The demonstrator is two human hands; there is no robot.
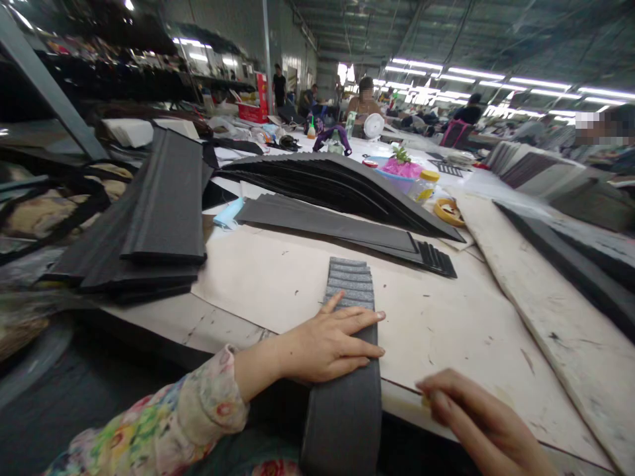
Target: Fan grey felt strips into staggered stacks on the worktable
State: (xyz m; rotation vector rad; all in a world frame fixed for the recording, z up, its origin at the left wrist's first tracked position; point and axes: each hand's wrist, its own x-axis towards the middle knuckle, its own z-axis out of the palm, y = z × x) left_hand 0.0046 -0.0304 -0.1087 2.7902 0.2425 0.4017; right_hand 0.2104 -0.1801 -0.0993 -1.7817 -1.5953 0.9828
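Observation:
Across a stack of dark grey strips (342, 423) my left hand (332, 340) lies flat, its fingers spread and pressing on the top. The stack hangs over the table's front edge, and its far end is fanned into lighter grey steps. To the right, near the edge, my right hand (466, 416) is raised with thumb and forefinger pinched together. Something small and yellowish shows at its fingertips, too small to name. Beyond the stack, flat dark strips (327, 228) lie on the pale table covering (262, 271).
A tall pile of dark strips (166, 198) stands at the left. Behind are a curved dark stack (342, 175), a blue mask (229, 213), a yellow tape roll (448, 211) and a yellow-lidded jar (425, 185). A long pale board (540, 317) lies at the right. People work farther back.

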